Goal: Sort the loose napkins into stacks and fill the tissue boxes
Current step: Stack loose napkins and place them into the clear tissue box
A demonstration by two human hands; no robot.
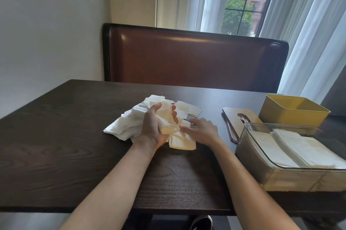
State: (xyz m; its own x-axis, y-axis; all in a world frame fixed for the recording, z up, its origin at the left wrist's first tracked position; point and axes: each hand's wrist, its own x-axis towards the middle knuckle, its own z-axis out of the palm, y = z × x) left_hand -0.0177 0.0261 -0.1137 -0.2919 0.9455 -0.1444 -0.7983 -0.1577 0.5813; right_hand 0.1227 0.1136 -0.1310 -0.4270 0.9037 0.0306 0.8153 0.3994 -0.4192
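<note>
At frame centre I see the left hand (159,126) with fingers curled around a cream napkin bundle (169,124), lifted off the loose napkin pile (131,123) on the dark table (74,136). The right hand (201,130) lies with fingers nearly straight, spread on a low cream stack (182,143) just beside the left wrist. At lower right, the clear tissue box (262,169) already holds two white stacks; the yellow box (292,110) behind it looks empty. My assessment: square the bundle's edges before setting it down, keep cream apart from white, and pin the stack flat so sheets do not fan.
</note>
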